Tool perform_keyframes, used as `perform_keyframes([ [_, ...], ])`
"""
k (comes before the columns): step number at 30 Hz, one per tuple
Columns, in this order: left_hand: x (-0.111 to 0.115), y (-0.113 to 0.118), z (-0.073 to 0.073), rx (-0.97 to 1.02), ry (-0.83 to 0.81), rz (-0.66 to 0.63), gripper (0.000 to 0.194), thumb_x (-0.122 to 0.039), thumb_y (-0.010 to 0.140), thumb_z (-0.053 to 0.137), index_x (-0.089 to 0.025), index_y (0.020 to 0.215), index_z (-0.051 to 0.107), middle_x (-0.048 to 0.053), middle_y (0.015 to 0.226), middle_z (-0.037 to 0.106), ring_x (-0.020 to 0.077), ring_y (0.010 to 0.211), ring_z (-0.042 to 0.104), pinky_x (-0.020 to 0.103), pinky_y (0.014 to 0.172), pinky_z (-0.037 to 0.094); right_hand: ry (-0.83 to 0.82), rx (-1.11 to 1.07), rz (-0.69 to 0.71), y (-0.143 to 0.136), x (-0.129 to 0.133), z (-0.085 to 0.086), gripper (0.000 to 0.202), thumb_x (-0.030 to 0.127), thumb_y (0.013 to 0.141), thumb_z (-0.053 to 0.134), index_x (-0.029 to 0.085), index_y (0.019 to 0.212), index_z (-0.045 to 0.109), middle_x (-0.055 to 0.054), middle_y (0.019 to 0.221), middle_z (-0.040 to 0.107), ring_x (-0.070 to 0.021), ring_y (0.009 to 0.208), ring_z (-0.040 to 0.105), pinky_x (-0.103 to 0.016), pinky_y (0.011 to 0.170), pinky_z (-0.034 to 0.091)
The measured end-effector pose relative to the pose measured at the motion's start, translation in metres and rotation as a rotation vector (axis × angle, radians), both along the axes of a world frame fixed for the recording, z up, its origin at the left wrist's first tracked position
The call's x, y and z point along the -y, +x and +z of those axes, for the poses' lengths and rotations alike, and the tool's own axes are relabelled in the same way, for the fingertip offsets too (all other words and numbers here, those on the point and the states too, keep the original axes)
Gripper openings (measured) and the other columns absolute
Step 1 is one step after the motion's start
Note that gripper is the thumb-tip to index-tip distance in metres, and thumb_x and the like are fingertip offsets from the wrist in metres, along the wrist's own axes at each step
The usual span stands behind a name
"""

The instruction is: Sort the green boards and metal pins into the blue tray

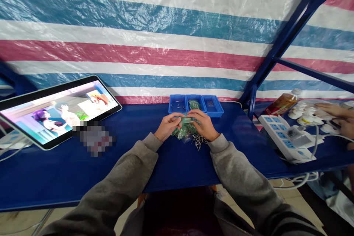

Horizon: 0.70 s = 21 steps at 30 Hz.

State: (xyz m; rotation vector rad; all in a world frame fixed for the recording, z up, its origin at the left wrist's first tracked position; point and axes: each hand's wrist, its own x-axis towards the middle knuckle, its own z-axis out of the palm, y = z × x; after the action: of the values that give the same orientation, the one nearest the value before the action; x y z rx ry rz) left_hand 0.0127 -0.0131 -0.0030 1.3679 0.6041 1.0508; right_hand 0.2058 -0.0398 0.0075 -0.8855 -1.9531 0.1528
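Head view: fingers [197, 113] hold crinkled green plastic [187, 120].

Small green piece [188, 120] between two sets of fingertips, above a loose green heap [181, 132] and a spill of metal pins [198, 141].
The piece is pale green and roughly crosswise, its ends partly covered by the fingers of the left hand [169, 127] and right hand [204, 124], its exact form too small to tell; the heap, green and slightly shiny, lies directly below on the blue tabletop [177, 169], partly hidden by the hands; the pins, slim and dark to silvery, lie crisscrossed at many angles just beside the heap, toward the right hand.
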Motion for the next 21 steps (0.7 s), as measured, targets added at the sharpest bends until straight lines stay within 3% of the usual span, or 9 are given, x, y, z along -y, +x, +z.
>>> perform_keyframes([
  [2,0.0,-0.001,0.002,-0.088,0.113,0.088,0.043,-0.057,0.083,0.059,-0.015,0.09,0.067,-0.001,0.058,0.051,0.0116,0.053,0.046,0.028,0.057,0.043,-0.01,-0.046,-0.061,0.0,-0.001,-0.001,0.018,0.028,0.093,0.052,0.022,0.093,0.068,-0.008,0.09,0.068,-0.0212,0.088,0.063,-0.037,0.082,0.052],
  [4,0.001,-0.003,0.005,-0.22,0.287,0.193,0.042,-0.057,0.08,0.063,-0.015,0.082,0.067,0.001,0.064,0.053,0.0127,0.058,0.047,0.028,0.061,0.043,-0.05,-0.105,-0.11,0.0,-0.002,-0.002,0.018,0.034,0.09,0.057,0.021,0.087,0.069,-0.006,0.079,0.068,-0.0198,0.075,0.063,-0.034,0.073,0.051],
  [7,0.002,-0.004,0.008,-0.35,0.448,0.205,0.035,-0.05,0.077,0.068,-0.015,0.075,0.065,0.004,0.076,0.057,0.0132,0.064,0.05,0.027,0.062,0.043,-0.164,-0.192,-0.119,-0.001,0.001,0.001,0.021,0.04,0.086,0.063,0.02,0.09,0.068,-0.002,0.067,0.065,-0.0174,0.061,0.061,-0.031,0.066,0.05],
  [10,0.003,-0.004,0.009,-0.38,0.475,0.18,0.036,-0.048,0.083,0.062,-0.015,0.068,0.061,0.003,0.072,0.056,0.0131,0.065,0.05,0.026,0.062,0.042,-0.273,-0.247,-0.06,-0.002,0.004,0.004,0.028,0.042,0.085,0.063,0.019,0.102,0.065,0.001,0.062,0.064,-0.0167,0.059,0.061,-0.031,0.067,0.051],
  [12,0.004,-0.005,0.009,-0.389,0.478,0.178,0.036,-0.048,0.084,0.061,-0.015,0.068,0.06,0.002,0.07,0.055,0.0131,0.064,0.049,0.025,0.062,0.042,-0.316,-0.276,-0.02,-0.003,0.005,0.006,0.031,0.045,0.087,0.06,0.019,0.103,0.064,-0.001,0.071,0.067,-0.0168,0.064,0.063,-0.031,0.069,0.051],
  [15,0.004,-0.006,0.009,-0.384,0.475,0.149,0.035,-0.047,0.083,0.062,-0.015,0.07,0.06,0.003,0.073,0.055,0.0134,0.065,0.049,0.025,0.061,0.041,-0.387,-0.3,0.0,-0.003,0.004,0.006,0.033,0.05,0.084,0.06,0.018,0.091,0.065,-0.004,0.076,0.067,-0.0161,0.065,0.061,-0.029,0.064,0.05],
  [21,0.004,-0.01,0.012,-0.346,0.439,0.13,0.04,-0.047,0.087,0.055,-0.015,0.064,0.057,0.002,0.066,0.053,0.0135,0.063,0.048,0.026,0.061,0.04,-0.748,-0.352,0.193,0.001,0.003,0.011,0.035,0.051,0.074,0.069,0.017,0.073,0.061,0.004,0.052,0.052,-0.0099,0.045,0.046,-0.023,0.044,0.037],
])
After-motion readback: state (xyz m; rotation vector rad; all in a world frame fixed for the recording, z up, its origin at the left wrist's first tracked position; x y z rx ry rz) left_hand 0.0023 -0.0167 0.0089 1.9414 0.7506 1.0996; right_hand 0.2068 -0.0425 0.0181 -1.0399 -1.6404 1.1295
